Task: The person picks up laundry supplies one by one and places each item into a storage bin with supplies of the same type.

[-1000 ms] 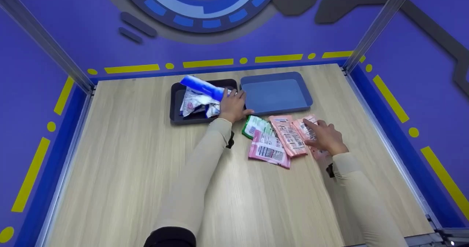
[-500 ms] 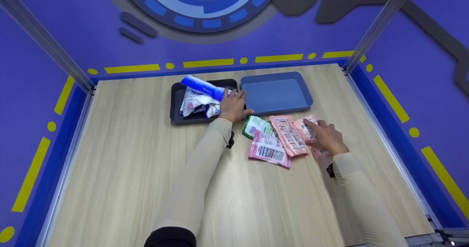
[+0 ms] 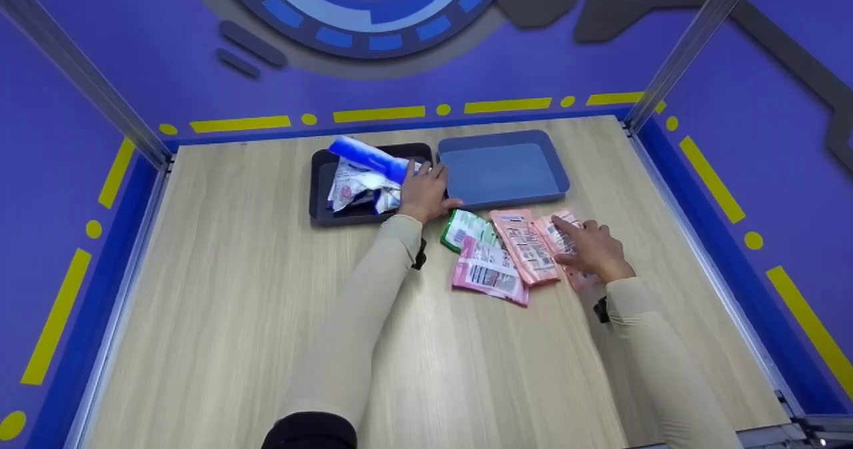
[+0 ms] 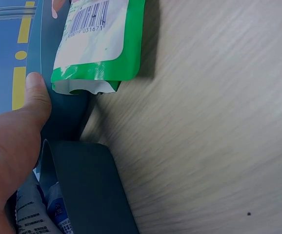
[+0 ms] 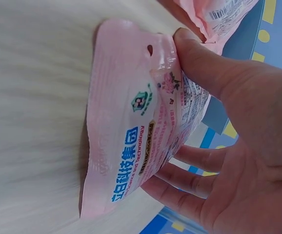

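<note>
My left hand lies over the right end of a long blue pack and the right rim of the dark tray, fingers spread. Its thumb stretches out straight toward the blue-grey tray. White-and-blue packets lie under the blue pack. My right hand grips a pink packet on the table, thumb at one edge and fingers at the opposite edge. Left of it lie another pink packet, a magenta-pink packet and a green-and-white packet.
Both trays stand side by side at the back of the wooden table. Blue-and-purple panels with metal corner posts enclose the back and sides. A metal rail runs along the right edge.
</note>
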The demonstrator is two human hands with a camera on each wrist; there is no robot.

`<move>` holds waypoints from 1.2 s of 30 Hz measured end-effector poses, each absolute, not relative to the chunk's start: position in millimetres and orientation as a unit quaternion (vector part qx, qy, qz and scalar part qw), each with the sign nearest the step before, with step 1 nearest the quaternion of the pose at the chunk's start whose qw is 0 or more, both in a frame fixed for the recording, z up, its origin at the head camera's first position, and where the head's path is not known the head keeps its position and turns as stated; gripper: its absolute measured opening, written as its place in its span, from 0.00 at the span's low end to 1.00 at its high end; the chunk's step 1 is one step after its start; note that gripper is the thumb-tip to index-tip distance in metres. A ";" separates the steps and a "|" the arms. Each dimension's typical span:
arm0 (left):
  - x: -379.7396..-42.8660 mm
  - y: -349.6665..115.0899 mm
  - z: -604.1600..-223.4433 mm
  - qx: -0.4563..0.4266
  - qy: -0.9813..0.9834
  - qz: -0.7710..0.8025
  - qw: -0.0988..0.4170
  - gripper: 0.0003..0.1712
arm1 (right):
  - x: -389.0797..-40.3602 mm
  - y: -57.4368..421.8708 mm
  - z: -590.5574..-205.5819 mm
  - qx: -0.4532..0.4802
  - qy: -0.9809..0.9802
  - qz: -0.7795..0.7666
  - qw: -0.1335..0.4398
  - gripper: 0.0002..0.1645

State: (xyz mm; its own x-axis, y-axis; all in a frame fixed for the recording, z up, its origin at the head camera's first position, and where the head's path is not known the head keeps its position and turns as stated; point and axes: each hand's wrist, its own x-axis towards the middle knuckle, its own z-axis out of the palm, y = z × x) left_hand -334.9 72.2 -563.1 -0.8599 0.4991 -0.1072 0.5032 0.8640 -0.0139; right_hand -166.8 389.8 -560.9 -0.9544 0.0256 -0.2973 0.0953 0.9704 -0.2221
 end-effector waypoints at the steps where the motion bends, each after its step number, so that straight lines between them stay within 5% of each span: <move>1: -335.8 72.5 -563.8 0.259 0.964 -0.021 0.052 0.54 | -166.9 389.7 -560.7 0.031 0.981 -0.118 0.148 0.50; 36: -335.3 71.3 -564.9 0.266 0.963 -0.014 0.035 0.52 | -164.5 390.4 -562.0 0.028 0.980 -0.141 0.138 0.48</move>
